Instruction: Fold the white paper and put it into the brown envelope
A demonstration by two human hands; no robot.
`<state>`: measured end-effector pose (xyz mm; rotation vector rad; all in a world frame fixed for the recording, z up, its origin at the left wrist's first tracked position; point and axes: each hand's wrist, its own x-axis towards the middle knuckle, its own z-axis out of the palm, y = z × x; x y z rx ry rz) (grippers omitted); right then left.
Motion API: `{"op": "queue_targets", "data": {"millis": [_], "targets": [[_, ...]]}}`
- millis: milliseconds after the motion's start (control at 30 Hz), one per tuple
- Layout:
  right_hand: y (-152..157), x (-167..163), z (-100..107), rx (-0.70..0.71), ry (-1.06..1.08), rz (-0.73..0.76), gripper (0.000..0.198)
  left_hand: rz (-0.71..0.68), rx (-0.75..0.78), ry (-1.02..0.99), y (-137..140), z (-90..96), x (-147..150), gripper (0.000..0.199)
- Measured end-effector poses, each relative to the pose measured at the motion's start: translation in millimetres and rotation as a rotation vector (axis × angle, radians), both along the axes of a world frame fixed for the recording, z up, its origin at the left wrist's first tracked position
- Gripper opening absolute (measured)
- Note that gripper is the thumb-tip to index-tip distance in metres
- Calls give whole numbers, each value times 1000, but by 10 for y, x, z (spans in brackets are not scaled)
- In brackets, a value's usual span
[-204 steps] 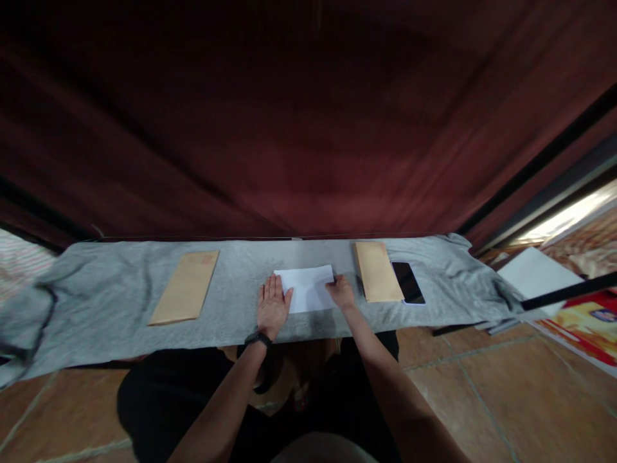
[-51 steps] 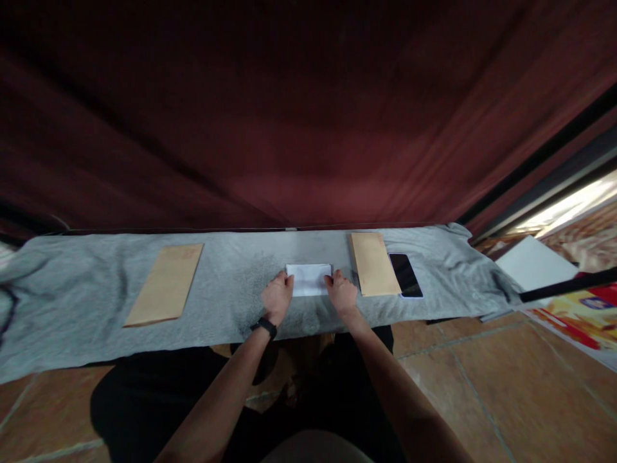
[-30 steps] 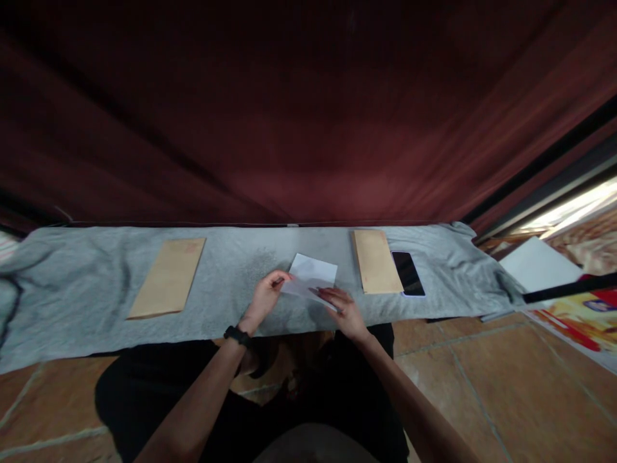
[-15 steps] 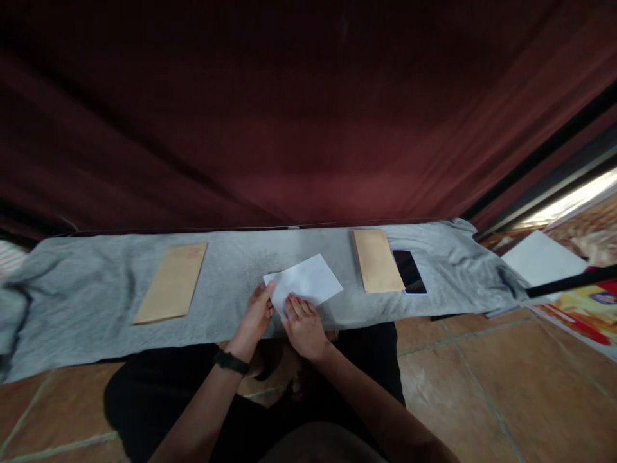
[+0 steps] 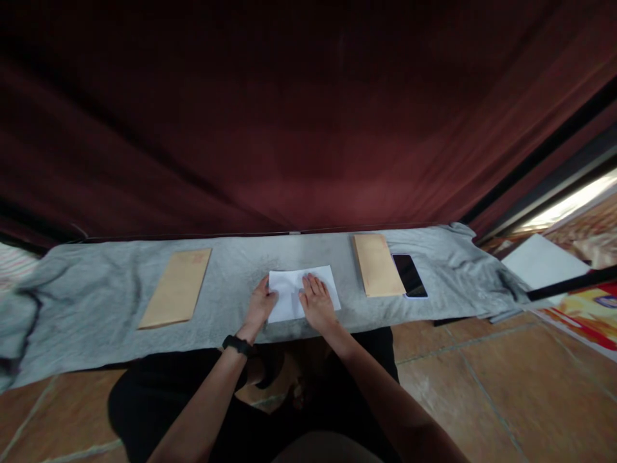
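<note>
A white sheet of paper (image 5: 286, 299), apparently folded, lies on the grey cloth in front of me, its long side running left to right. My left hand (image 5: 261, 302) grips its left edge, thumb on top and the other fingers at the rim. Across the right half of the paper, my right hand (image 5: 318, 303) rests flat, palm down, with its fingers stretched out. A brown envelope (image 5: 177, 288) lies to the left of my hands. To their right is a stack of brown envelopes (image 5: 380, 267).
A dark-screened phone (image 5: 409, 275) lies beside the right envelopes, touching them. Grey cloth (image 5: 110, 283) covers the narrow table. A dark red curtain (image 5: 299, 161) hangs behind it. At far right are a white sheet (image 5: 544, 260) and a colourful printed package (image 5: 590, 312) near a black bar.
The paper has turned from a slant to lie nearly square to the table edge. My right hand has slid right and away from me across it, while my left hand keeps its left edge.
</note>
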<state>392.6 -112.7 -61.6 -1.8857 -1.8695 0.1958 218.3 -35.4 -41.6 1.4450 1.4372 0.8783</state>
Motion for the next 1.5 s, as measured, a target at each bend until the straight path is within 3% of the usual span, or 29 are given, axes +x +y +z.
{"op": "queue_targets", "data": {"millis": [100,200,300,367,467,667,967,1100,1300,1500], "targets": [[24,-47,-113,32,-35,-26,50,28,122,295,-47,17,28,55],[33,-75,-145,45,-36,-58,49,53,369,500,-179,-15,193,52],[48,-74,-99,-25,-62,-53,50,-175,503,564,-340,-132,445,51],[63,-60,-60,-86,-102,-11,53,-289,500,655,-409,-222,564,53],[97,-25,-42,-124,-144,12,55,-333,500,803,-420,-304,573,58],[123,193,-156,-34,-174,-123,55,-300,507,962,-345,-315,322,62],[-139,680,-259,40,-208,-198,55,-181,463,988,-442,-347,69,64],[-160,550,-182,63,-172,-223,55,-175,464,976,-455,-321,43,63],[59,17,-106,16,-81,40,50,-186,471,974,-461,-295,55,63],[171,31,-160,-30,-95,-18,57,-191,474,995,-463,-280,54,64]]}}
